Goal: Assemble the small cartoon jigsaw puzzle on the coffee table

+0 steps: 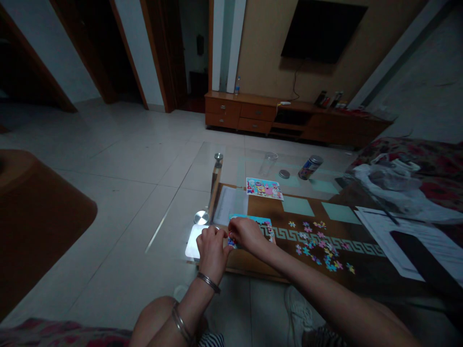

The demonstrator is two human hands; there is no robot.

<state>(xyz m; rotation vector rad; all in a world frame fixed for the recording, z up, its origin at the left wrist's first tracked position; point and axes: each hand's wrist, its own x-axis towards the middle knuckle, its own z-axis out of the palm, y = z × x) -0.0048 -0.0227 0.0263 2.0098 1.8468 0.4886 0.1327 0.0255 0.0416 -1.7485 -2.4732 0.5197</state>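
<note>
Head view, dim room. Person was seated low at the near-left corner of a glass-topped coffee table [231, 161], knees at the bottom of the frame.

Left hand [213, 248]: fingers bunched together, tips at the near-left edge of the jigsaw puzzle [261, 221]. Could not tell whether a piece sat between them. Two metal bangles [209, 282] on that wrist and forearm.

Right hand [248, 233]: knuckles up, fingers curled down onto the puzzle, covering much of it. Grip hidden under the hand, so I could not tell if it pinched anything. The two hands were almost touching, with a small patch of coloured puzzle showing between them.

Puzzle lay flat at the table's near-left corner, its teal border showing beyond the right hand.

Loose puzzle pieces [318, 246] lay scattered to the right of the puzzle, near it but apart. Cartoon reference picture [264, 188] lay flat farther back on the table. Beyond it were a clear plastic cup [268, 163], a round lid [284, 174] and a printed can [310, 167] tilted on its side. Printed papers [383, 231] at the table's right end.

Background: wooden TV cabinet [253, 113] against the far wall, a dark wall-mounted television [321, 29] above it.
</note>
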